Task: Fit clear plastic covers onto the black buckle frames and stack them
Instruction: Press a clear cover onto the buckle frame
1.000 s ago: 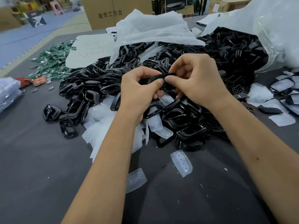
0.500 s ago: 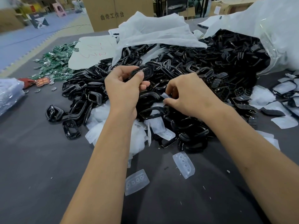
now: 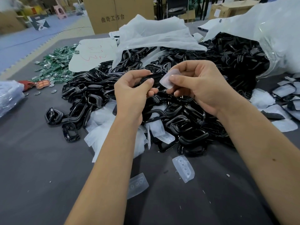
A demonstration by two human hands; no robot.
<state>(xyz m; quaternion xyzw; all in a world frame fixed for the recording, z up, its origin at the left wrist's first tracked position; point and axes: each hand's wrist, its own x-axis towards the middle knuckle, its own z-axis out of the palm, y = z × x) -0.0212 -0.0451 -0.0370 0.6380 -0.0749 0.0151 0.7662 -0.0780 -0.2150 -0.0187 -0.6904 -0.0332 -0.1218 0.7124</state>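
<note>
Fitting is in hand at frame centre: left hand (image 3: 129, 93) pinches a black buckle frame (image 3: 146, 78), right hand (image 3: 199, 85) pinches a clear cover (image 3: 168, 79) just beside it. Next, the cover likely needs aligning and pressing in.

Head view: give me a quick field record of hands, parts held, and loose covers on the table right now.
left hand: pinching a black buckle frame
right hand: pinching a clear cover beside the frame
cover fitted: not yet
frame pile: heaped behind the hands
loose clear covers: two on the grey table, near ones and
covered frames: grouped at far right
</note>
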